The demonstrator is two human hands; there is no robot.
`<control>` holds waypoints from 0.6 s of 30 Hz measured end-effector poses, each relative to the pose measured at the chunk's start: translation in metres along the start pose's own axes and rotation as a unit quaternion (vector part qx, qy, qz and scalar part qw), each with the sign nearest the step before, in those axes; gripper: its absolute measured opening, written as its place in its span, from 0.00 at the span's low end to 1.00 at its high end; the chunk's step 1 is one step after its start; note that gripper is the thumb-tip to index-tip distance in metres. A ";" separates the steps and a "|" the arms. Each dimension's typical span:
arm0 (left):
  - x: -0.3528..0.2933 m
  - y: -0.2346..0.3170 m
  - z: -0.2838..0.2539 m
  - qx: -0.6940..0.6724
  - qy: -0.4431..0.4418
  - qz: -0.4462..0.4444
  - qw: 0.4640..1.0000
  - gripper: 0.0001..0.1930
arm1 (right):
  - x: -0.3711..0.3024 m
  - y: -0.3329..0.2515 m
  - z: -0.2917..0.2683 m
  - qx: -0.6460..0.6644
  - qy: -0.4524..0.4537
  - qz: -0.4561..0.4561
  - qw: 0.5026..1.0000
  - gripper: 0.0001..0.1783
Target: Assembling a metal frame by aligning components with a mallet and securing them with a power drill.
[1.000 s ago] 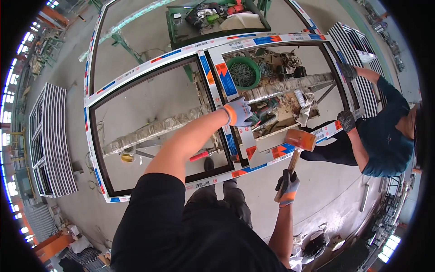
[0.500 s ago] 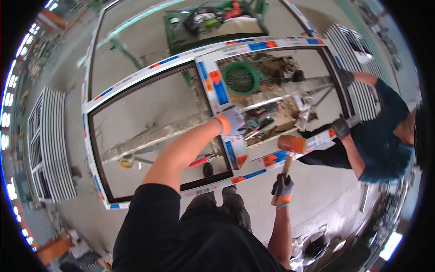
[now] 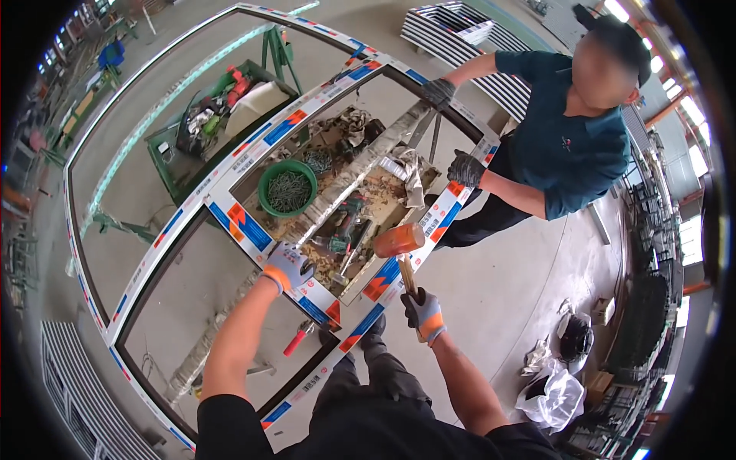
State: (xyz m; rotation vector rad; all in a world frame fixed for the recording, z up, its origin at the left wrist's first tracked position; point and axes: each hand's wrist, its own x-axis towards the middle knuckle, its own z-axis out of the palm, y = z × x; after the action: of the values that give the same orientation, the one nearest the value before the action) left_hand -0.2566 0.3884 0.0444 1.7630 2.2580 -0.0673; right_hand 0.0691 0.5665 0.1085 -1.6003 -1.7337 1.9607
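A large white window frame with blue and orange protective tape spans the view. My left hand, in a grey and orange glove, is closed around its middle crossbar. In my right hand, also gloved, is the wooden handle of a mallet. Its orange-brown mallet head is raised beside the near rail, over the right-hand opening; I see no contact with the frame. On the right a co-worker in a dark teal shirt has one gloved hand at the frame's near right corner and another on its right end.
Beneath the frame are a long support beam, a green bowl of screws, a power drill and a red-handled tool. A green tool cart stands beyond. Stacked frames lie far right; plastic bags sit lower right.
My view has swung to the right, bringing the co-worker further into it. The left hand stays on the crossbar, and the mallet remains in my right hand.
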 end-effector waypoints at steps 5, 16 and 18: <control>0.000 0.000 -0.008 0.006 -0.045 -0.010 0.999 0.25 | 0.007 0.000 0.001 -0.025 -0.006 -0.001 1.000 0.14; 0.005 -0.001 -0.003 -0.012 0.010 0.009 1.000 0.21 | 0.036 0.022 -0.005 -0.170 0.001 -0.046 0.984 0.21; 0.004 -0.004 -0.003 -0.022 0.050 0.021 0.998 0.19 | 0.038 0.019 -0.004 -0.216 0.015 -0.058 0.975 0.22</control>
State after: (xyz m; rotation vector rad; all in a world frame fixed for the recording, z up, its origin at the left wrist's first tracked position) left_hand -0.2621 0.3921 0.0461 1.8283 2.2720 0.0794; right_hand 0.0648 0.5871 0.0712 -1.5797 -2.3012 1.5734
